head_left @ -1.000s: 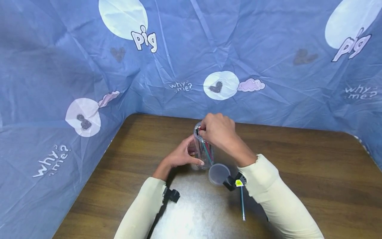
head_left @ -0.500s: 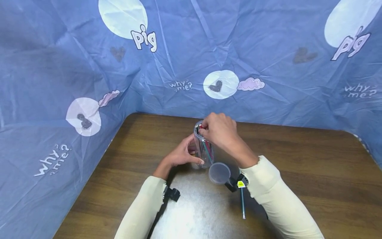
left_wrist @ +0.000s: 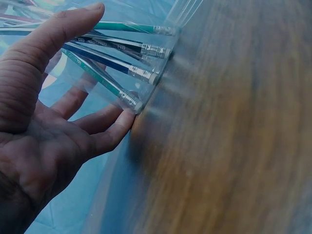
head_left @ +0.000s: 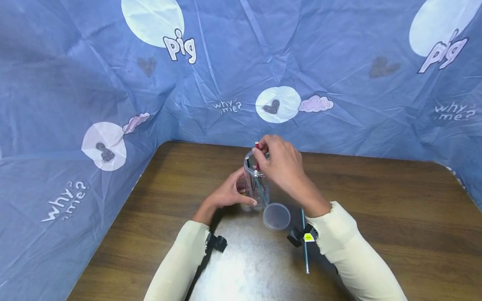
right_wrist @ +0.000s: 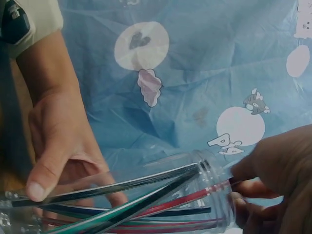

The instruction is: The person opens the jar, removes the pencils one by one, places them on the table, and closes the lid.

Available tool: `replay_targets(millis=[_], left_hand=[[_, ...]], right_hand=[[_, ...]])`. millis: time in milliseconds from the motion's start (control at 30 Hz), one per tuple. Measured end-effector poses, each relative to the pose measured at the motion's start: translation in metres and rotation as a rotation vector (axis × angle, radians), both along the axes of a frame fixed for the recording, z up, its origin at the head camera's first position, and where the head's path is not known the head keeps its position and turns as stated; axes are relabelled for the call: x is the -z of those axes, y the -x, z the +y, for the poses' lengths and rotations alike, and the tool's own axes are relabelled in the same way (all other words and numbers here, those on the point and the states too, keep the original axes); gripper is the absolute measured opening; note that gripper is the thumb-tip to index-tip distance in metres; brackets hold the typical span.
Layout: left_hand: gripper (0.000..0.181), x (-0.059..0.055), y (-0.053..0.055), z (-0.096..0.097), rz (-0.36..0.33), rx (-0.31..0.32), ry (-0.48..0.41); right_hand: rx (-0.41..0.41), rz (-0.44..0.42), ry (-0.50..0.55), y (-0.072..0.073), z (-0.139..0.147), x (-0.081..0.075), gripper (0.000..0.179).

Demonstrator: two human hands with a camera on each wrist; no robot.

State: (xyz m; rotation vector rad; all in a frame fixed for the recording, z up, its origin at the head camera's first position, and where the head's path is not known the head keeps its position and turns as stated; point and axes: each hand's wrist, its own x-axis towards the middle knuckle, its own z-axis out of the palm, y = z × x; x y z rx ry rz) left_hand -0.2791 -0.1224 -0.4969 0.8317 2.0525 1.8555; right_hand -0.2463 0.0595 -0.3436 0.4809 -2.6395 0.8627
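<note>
A clear plastic jar [head_left: 264, 195] stands upright on the table with several pencils inside. My left hand [head_left: 229, 193] grips it low down, thumb on the near side and fingers round the far side. At the mouth, my right hand [head_left: 283, 162] pinches a red pencil [right_wrist: 183, 200], whose top end pokes above the rim. Green pencils [left_wrist: 129, 27] and dark pencils [left_wrist: 109, 61] lean in the jar, and their eraser ends sit at its bottom in the left wrist view. The red pencil's lower end is hard to make out.
A translucent round lid [head_left: 276, 216] lies on the wooden table [head_left: 376, 209] just in front of the jar. One blue-green pencil [head_left: 306, 253] lies beside the right wrist, partly covered by the wrist camera. A blue printed cloth [head_left: 226, 62] hangs behind the table.
My right hand has risen slightly, lifting the red pencil so that its end now stands above the rim. The left hand and the jar have stayed put.
</note>
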Motion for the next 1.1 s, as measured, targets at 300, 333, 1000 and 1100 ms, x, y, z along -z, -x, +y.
replay_targets(millis=[300,333,1000,1100], left_hand=[[0.099,-0.001,-0.001,0.0,0.009,-0.011,-0.002],[0.099,-0.001,-0.001,0.0,0.009,-0.013,-0.002],[0.099,-0.001,0.0,0.001,0.005,-0.002,-0.006],[0.097,-0.001,-0.001,0.001,0.006,-0.003,0.005]], right_hand=[[-0.056,0.121,0.217,0.001,0.003,0.008,0.019],[-0.065,0.134,0.245,0.002,0.004,0.008,0.019],[-0.097,0.301,0.533,0.013,0.005,0.013,0.019],[-0.088,0.339,0.573,0.013,0.005,0.011,0.019]])
